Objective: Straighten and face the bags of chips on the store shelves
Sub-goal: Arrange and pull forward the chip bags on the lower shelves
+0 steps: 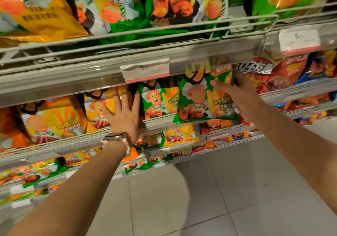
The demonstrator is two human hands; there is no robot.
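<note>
My right hand (pixel 237 93) grips a green chip bag (pixel 200 99) by its right side, thumb across the front, holding it just in front of the middle shelf. My left hand (pixel 124 112) is spread flat, fingers straight, pressing against a yellow chip bag (pixel 96 108) standing on that same shelf. Another green bag (pixel 156 101) stands between the two hands. A wristwatch and bead bracelet sit on my left wrist.
The wire-railed upper shelf (pixel 164 30) carries large yellow and green bags above a price strip (pixel 145 70). Red bags (pixel 269 75) and blue bags stand to the right. Lower shelves (pixel 182 141) hold smaller bags. Pale floor tiles (pixel 200 199) lie below.
</note>
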